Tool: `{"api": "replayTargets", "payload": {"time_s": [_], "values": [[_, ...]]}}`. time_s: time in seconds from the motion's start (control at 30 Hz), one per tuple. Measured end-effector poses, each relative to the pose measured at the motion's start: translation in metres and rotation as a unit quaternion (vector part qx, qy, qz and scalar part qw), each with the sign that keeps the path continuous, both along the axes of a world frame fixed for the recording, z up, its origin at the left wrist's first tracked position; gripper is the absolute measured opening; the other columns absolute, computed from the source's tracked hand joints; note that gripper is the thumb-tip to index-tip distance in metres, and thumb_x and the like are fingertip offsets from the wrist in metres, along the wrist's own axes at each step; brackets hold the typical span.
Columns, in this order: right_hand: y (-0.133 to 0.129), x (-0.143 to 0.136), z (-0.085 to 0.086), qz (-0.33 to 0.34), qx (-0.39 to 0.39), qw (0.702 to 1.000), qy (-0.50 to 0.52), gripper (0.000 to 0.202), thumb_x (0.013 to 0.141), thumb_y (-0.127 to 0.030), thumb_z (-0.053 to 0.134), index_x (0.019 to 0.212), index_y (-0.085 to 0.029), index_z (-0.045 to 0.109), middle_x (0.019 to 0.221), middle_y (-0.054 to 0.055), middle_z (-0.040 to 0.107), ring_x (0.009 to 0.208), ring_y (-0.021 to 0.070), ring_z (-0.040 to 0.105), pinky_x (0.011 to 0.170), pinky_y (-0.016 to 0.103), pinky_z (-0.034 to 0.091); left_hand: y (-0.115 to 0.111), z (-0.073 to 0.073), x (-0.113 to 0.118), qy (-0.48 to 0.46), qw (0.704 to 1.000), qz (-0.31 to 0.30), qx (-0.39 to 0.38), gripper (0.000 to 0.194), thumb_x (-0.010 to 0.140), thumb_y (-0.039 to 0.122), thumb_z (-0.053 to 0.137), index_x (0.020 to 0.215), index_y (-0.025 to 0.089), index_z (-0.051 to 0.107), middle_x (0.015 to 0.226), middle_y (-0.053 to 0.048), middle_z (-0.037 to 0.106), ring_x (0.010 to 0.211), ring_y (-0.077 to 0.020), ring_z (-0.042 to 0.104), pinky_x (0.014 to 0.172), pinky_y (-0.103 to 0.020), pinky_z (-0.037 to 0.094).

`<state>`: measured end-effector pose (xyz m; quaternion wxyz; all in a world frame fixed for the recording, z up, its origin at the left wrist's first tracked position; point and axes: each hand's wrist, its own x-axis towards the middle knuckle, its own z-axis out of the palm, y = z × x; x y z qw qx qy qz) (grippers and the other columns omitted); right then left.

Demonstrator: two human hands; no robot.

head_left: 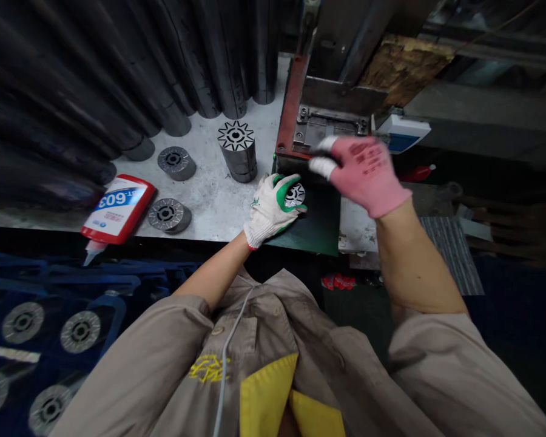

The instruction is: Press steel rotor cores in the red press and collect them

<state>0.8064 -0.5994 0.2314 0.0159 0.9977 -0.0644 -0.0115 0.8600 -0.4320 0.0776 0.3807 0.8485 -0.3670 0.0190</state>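
Note:
My left hand [275, 206], in a white glove with a green palm, is wrapped round a round slotted metal rotor core [295, 195] on the dark green mat [321, 233]. Only the core's top face shows between thumb and fingers. In a pink glove with white-covered fingers, my right hand [359, 173] hovers in front of the machine's metal fixture [330, 127]. Its fingers are bent towards each other, and their tips are smeared; anything between them is too unclear to name. To the left, a taller rotor core stack [239, 159] stands upright, its star-shaped slots facing up.
Two short cores [176, 164] and a red bottle labelled 603 [118, 209] sit on the white bench [209, 209]. Long dark cylinders [173, 91] line the back. Blue trays [64, 285] with several cores lie lower left. A white-blue device [403, 135] stands right of the fixture.

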Motion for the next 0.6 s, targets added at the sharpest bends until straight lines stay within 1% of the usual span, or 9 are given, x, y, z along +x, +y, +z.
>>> {"api": "replayTargets", "payload": {"time_s": [0.03,0.1,0.13,0.2,0.3,0.4,0.47,0.53,0.6], "values": [[-0.002,0.003,0.005,-0.039,-0.023,0.999,-0.029,0.047,0.108,-0.044,0.049,0.141,-0.016,0.067,0.136,0.019,0.068,0.125,0.0380,0.063,0.099,0.047,0.050,0.001,0.000,0.001,0.000,1.000,-0.005,-0.006,0.086,0.080,0.073,0.078,0.148,0.023,0.061,0.144,-0.016,0.058,0.134,-0.0358,0.057,0.117,-0.050,0.049],[-0.005,0.011,0.009,-0.088,-0.072,0.992,-0.047,0.050,0.107,-0.047,0.052,0.134,-0.008,0.070,0.139,0.024,0.062,0.127,0.0421,0.059,0.100,0.050,0.049,0.005,0.001,0.003,-0.002,0.999,-0.036,-0.019,0.085,0.083,0.076,0.073,0.148,0.022,0.061,0.145,-0.016,0.059,0.138,-0.0360,0.055,0.120,-0.050,0.046],[-0.007,0.015,0.008,-0.090,-0.084,0.991,-0.047,0.050,0.107,-0.048,0.052,0.127,-0.006,0.072,0.138,0.025,0.062,0.126,0.0423,0.059,0.100,0.050,0.048,0.008,0.002,0.004,-0.003,0.998,-0.057,-0.025,0.083,0.086,0.076,0.070,0.148,0.022,0.061,0.146,-0.015,0.060,0.140,-0.0356,0.054,0.122,-0.050,0.044],[-0.007,0.015,0.004,-0.071,-0.075,0.993,-0.060,0.051,0.108,-0.050,0.048,0.118,-0.007,0.074,0.132,0.023,0.064,0.122,0.0397,0.059,0.098,0.050,0.048,0.011,0.004,0.005,-0.008,0.995,-0.093,-0.033,0.079,0.091,0.076,0.064,0.148,0.022,0.060,0.147,-0.013,0.062,0.144,-0.0345,0.053,0.126,-0.050,0.040],[-0.001,0.001,-0.005,-0.052,-0.023,0.996,-0.063,0.053,0.112,-0.048,0.035,0.126,-0.013,0.072,0.128,0.020,0.069,0.117,0.0360,0.063,0.095,0.047,0.048,0.010,0.006,0.003,-0.020,0.995,-0.098,-0.026,0.077,0.093,0.073,0.063,0.150,0.021,0.058,0.148,-0.014,0.063,0.145,-0.0345,0.052,0.128,-0.050,0.037],[0.012,-0.018,-0.019,-0.016,0.030,0.999,0.009,0.046,0.112,-0.036,0.034,0.140,-0.017,0.066,0.136,0.016,0.070,0.123,0.0323,0.064,0.098,0.042,0.048,0.005,0.005,0.000,-0.026,0.997,-0.066,0.006,0.077,0.091,0.066,0.069,0.151,0.020,0.056,0.149,-0.014,0.061,0.146,-0.0353,0.051,0.128,-0.051,0.037],[0.025,-0.024,-0.030,0.014,0.045,0.996,0.081,0.042,0.111,-0.030,0.038,0.139,-0.017,0.066,0.137,0.014,0.072,0.124,0.0301,0.065,0.099,0.039,0.047,0.001,0.004,-0.001,-0.027,0.998,-0.057,0.022,0.073,0.090,0.057,0.072,0.151,0.021,0.056,0.149,-0.013,0.061,0.146,-0.0337,0.052,0.129,-0.050,0.035],[0.038,-0.022,-0.039,0.033,0.026,0.988,0.146,0.040,0.109,-0.023,0.039,0.134,-0.014,0.068,0.132,0.016,0.074,0.121,0.0298,0.067,0.096,0.038,0.048,0.001,0.004,-0.001,-0.029,0.997,-0.064,0.028,0.067,0.091,0.047,0.070,0.151,0.022,0.056,0.149,-0.011,0.062,0.146,-0.0316,0.052,0.130,-0.049,0.033],[0.049,-0.016,-0.042,0.044,-0.011,0.980,0.196,0.041,0.106,-0.013,0.036,0.130,-0.011,0.069,0.126,0.020,0.075,0.117,0.0301,0.070,0.090,0.037,0.048,0.002,0.005,0.000,-0.029,0.996,-0.080,0.030,0.064,0.091,0.043,0.068,0.151,0.023,0.056,0.152,-0.008,0.062,0.147,-0.0308,0.051,0.131,-0.049,0.033]]}}
